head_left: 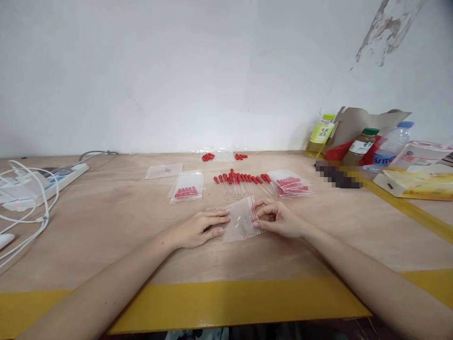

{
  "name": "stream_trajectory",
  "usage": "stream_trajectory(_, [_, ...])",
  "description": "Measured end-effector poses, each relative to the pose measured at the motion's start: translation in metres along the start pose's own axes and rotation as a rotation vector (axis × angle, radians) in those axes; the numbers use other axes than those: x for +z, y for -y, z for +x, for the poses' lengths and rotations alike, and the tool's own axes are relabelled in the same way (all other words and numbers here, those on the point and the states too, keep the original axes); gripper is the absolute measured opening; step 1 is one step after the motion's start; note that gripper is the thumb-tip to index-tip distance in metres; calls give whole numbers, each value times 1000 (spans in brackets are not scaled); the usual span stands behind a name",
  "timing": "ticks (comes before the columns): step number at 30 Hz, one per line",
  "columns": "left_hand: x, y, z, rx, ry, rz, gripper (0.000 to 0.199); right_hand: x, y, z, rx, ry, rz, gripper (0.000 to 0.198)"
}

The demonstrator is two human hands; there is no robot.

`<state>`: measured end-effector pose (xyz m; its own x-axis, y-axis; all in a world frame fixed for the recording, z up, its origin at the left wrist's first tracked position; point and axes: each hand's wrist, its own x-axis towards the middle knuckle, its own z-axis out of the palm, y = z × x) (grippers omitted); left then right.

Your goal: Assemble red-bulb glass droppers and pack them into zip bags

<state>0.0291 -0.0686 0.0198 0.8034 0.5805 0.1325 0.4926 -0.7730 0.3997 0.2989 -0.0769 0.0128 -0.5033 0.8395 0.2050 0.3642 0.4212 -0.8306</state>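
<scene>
A clear zip-lock bag with a red seal line lies on the table in front of me, and nothing shows inside it. My left hand rests on its left end, fingers stretched out and flat. At the sealing edge, my right hand grips the bag between thumb and fingers. Just beyond the bag, glass droppers with red rubber bulbs lie in a loose row. Bags of red-bulbed droppers are stacked to the right of the row. On the left is another pile of filled bags.
Loose red rubber bulbs sit by the wall, near a flat bag. A power strip and white cables occupy the left side. Bottles and a yellow package stand at the right.
</scene>
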Motion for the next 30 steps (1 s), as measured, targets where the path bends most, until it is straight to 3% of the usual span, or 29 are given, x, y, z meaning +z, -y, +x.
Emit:
stream_trajectory(4, [-1,2,-2,34,18,7,46,-5,-4,1,-31,200,19,25])
stream_trajectory(6, [0,2,-2,30,14,8,47,-4,-5,0,-27,215,54,24])
stream_trajectory(9, [1,2,-2,16,2,-5,48,0,-7,0,15,166,149,24])
stream_trajectory(15, [0,4,-3,-53,-114,-27,50,-1,-11,3,230,50,447,26])
stream_trajectory(19, [-3,5,-2,-104,-109,-53,51,-2,-7,3,297,-41,454,29])
stream_trajectory(22, [-3,6,-1,-93,-94,-53,46,-4,-10,5,266,-169,277,32])
stream_trajectory(26, [-3,7,-1,-89,-96,-50,44,-13,-21,18,101,-482,-314,29])
stream_trajectory(29, [-2,8,-1,-87,-97,-51,44,-20,-25,36,63,-486,-654,11])
stream_trajectory(30, [-2,9,-1,-83,-99,-55,44,-21,-24,43,101,-459,-720,14])
